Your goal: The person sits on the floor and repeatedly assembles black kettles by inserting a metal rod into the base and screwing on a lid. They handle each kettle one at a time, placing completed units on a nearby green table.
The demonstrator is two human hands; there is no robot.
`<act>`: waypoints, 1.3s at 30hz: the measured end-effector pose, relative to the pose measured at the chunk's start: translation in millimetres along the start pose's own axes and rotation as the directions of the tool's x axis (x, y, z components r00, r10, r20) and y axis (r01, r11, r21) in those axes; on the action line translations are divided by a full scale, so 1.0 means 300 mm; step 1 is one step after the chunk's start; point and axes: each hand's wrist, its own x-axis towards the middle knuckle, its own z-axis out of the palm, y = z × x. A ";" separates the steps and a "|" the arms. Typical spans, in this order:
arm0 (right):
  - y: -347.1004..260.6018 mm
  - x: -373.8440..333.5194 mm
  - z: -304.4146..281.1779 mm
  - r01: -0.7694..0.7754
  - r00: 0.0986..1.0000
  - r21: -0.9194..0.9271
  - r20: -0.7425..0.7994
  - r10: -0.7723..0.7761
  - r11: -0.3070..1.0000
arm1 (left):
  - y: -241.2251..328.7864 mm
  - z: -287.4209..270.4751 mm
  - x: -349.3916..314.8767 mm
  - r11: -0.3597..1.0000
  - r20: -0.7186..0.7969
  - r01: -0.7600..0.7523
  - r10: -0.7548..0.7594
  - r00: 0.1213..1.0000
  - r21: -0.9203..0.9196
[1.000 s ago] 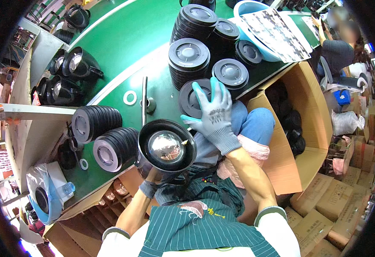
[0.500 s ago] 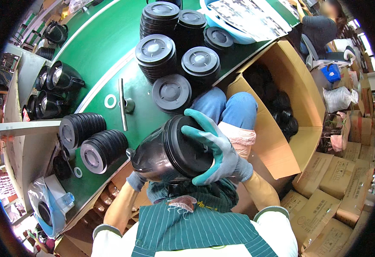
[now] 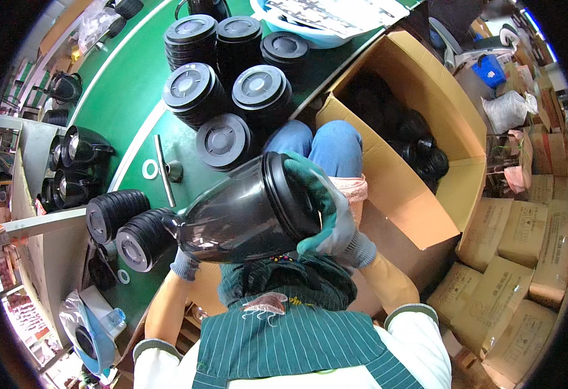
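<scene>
In front of my apron lies a glossy black tapered vessel [image 3: 229,211] on its side, its narrow end with a small knob to the left. A ridged black round cap [image 3: 290,198] sits on the wide end. My right hand [image 3: 332,214], in a grey and green glove, is closed around that cap, thumb below and fingers over the top. My left hand, at its knitted cuff [image 3: 183,264], reaches under the vessel's narrow end; its fingers are hidden behind the vessel. Two rows of black caps [image 3: 144,241] lie on their sides at the left, near the knob.
Stacked black caps [image 3: 224,139] stand on the green table [image 3: 125,97] beside a metal T-shaped fixture [image 3: 164,170] and a white ring [image 3: 150,168]. More black vessels [image 3: 86,146] are at left. An open carton [image 3: 468,123] holds black parts at right. Sealed cartons [image 3: 498,292] cover the lower right.
The vessel has turned so that more of its side shows, its knob end moving left. The cap faces further right, and my right hand still grips it. The whole view has shifted.
</scene>
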 end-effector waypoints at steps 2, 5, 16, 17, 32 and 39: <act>0.004 -0.007 0.010 -0.071 0.997 0.157 -0.029 0.076 0.985 | 0.047 0.029 0.003 0.968 -0.109 -0.180 0.200 0.974 0.174; -0.026 0.018 0.007 -0.054 0.999 0.218 0.020 0.051 0.974 | 0.145 0.084 0.021 0.793 -0.143 -0.407 0.516 0.845 0.454; -0.156 0.062 0.049 -0.292 0.953 0.024 -0.080 0.293 0.956 | 0.257 0.121 0.083 0.739 -0.076 -0.391 0.510 0.857 0.548; -0.164 0.057 0.049 -0.186 0.982 -0.096 -0.054 0.181 0.978 | 0.265 0.137 0.079 0.856 -0.087 -0.275 0.344 0.935 0.437; 0.068 -0.095 -0.033 -0.283 0.953 0.289 -0.026 0.303 0.914 | 0.323 0.030 0.113 0.606 0.076 -0.505 0.591 0.803 0.615; 0.002 -0.012 -0.023 0.310 0.951 -0.353 0.103 -0.293 0.883 | 0.108 -0.010 0.079 0.959 -0.149 -0.227 0.253 0.956 0.172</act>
